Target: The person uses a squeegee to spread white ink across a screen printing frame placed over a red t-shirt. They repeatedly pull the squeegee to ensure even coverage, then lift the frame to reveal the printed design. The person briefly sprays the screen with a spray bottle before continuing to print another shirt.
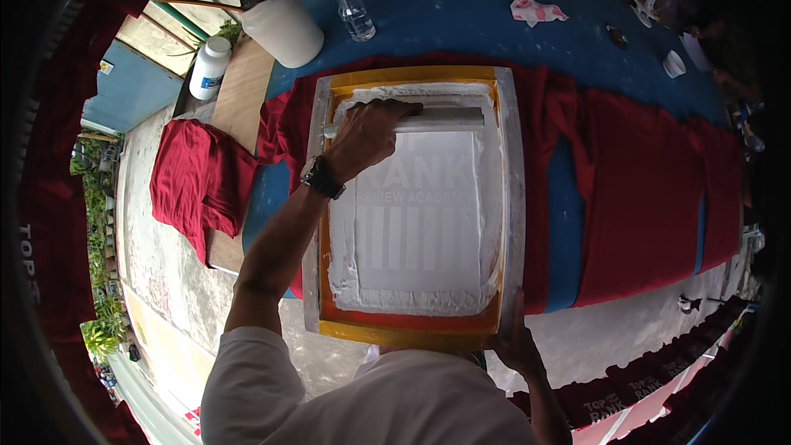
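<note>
A screen printing frame (517, 189) with yellow-taped inner edges lies over a dark red shirt on the table. White ink is spread across its mesh (412, 280), thickest along the borders, and pale lettering and vertical bars show through. My left hand (368, 133), with a black watch on the wrist, grips a long squeegee (449, 120) near the frame's far end. The squeegee lies crosswise and touches the inked mesh. At the frame's near right corner, my right hand (517, 344) is closed on the edge; part of its fingers is hidden.
More dark red shirts (643, 189) lie along the blue table (445, 12) to the right. A bunched red shirt (202, 177) sits left. Beyond it stand a white tub with black lid (283, 29), a white jar (210, 68) and a spray bottle (355, 16). Shirts hang around the edges.
</note>
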`<action>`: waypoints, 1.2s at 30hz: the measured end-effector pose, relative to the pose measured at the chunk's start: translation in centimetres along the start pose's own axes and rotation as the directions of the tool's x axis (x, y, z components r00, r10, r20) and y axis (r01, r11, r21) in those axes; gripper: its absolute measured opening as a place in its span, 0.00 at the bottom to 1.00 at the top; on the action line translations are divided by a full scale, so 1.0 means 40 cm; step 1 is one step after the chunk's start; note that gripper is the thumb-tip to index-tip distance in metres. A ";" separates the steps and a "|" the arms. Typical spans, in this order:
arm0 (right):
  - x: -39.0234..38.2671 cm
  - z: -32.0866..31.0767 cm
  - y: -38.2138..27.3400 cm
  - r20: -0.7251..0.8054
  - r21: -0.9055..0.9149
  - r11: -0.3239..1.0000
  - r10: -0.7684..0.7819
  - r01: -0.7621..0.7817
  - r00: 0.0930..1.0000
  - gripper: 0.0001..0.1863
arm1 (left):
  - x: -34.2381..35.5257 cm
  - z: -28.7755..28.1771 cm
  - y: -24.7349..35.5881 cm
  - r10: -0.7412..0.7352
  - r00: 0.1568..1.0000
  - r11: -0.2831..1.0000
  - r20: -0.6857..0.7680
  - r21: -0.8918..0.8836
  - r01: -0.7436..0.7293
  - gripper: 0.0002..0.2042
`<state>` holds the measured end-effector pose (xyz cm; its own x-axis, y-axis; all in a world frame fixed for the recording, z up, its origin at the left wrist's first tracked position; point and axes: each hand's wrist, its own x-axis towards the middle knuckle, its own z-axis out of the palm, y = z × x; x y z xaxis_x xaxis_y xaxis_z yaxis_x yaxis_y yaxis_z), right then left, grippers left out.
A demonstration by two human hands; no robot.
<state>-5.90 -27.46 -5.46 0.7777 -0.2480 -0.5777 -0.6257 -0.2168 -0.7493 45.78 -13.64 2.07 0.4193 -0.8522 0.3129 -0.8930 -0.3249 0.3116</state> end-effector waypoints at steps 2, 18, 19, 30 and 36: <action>0.006 0.004 0.008 -0.026 0.034 0.994 -0.102 0.103 0.994 0.71 | 0.038 0.005 -0.025 -0.118 0.980 0.993 0.160 0.028 0.115 0.32; -0.005 -0.001 -0.016 -0.031 0.022 0.996 -0.091 0.092 0.995 0.68 | -0.183 0.094 0.093 -0.048 0.984 0.991 0.173 0.135 0.025 0.34; -0.006 0.001 -0.014 -0.027 0.051 0.994 -0.099 0.100 0.995 0.67 | -0.228 0.092 0.132 -0.064 0.983 0.990 0.175 0.133 0.040 0.34; 0.022 0.017 0.040 -0.070 0.094 0.942 -0.317 0.322 0.946 0.65 | -0.650 0.063 0.536 -0.193 0.973 0.981 0.128 0.021 0.192 0.31; 0.022 0.019 0.040 -0.083 0.102 0.923 -0.364 0.371 0.928 0.65 | -0.714 0.076 0.585 -0.202 0.972 0.979 0.122 0.037 0.199 0.32</action>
<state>-6.19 -27.31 -7.42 0.9443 -0.2293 -0.2361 -0.2825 -0.1962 -0.9390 12.41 1.86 -2.32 0.5676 -0.8127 0.1316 -0.7972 -0.5026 0.3345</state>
